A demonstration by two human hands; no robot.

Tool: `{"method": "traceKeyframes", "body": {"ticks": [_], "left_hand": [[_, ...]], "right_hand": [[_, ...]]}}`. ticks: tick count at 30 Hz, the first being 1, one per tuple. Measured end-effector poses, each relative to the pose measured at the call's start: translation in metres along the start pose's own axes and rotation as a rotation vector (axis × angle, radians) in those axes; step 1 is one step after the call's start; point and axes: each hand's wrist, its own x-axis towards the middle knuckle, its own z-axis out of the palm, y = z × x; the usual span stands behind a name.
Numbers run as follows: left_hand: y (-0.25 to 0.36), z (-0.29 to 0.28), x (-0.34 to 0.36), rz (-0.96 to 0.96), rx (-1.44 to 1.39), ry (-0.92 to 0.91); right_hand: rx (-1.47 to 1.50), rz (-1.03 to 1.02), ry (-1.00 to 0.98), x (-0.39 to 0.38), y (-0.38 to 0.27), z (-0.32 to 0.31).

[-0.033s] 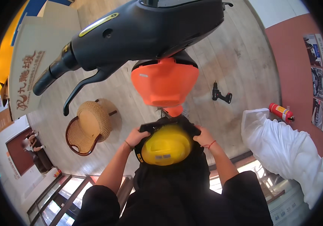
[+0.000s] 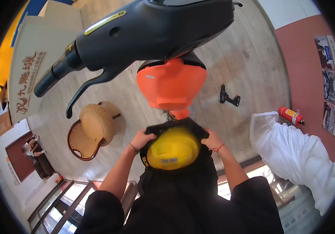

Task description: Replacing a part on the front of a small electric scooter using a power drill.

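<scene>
My left hand (image 2: 143, 139) and my right hand (image 2: 213, 141) grip opposite edges of a black and yellow plastic scooter panel (image 2: 173, 150) in front of my body. Its rounded yellow middle is blurred, and a black rim runs around it. Both thumbs press on the black rim; the other fingers are partly hidden behind it. Just beyond the panel stands a scooter's orange front panel (image 2: 172, 85), apart from the held part. Above that is the black handlebar cover (image 2: 151, 33), with a grip (image 2: 52, 78) and a brake lever (image 2: 85, 89) on its left.
A cordless drill (image 2: 229, 96) lies on the wooden floor to the right. A wicker chair (image 2: 93, 130) stands at the left. Near the right wall are a red fire extinguisher (image 2: 290, 116) and something under a white cover (image 2: 292, 152). Another person (image 2: 34, 150) sits far left.
Both hands have shifted the black and yellow panel very slightly away from my body. Nothing else has visibly moved.
</scene>
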Motion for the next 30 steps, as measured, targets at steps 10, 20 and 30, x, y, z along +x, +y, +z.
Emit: {"method": "traceKeyframes", "body": {"ticks": [10,20,30], "left_hand": [[0.066,-0.014,0.028,0.049,0.138,-0.088],[0.081,-0.010,0.054,0.203,0.299,-0.013],[0.073,-0.016,0.055,0.280,0.384,0.089]], "right_hand": [[0.046,0.061,0.087,0.021,-0.013,-0.006],[0.107,0.119,0.188,0.023,-0.014,0.002],[0.109,0.066,0.197,0.040,0.016,0.007]]}}
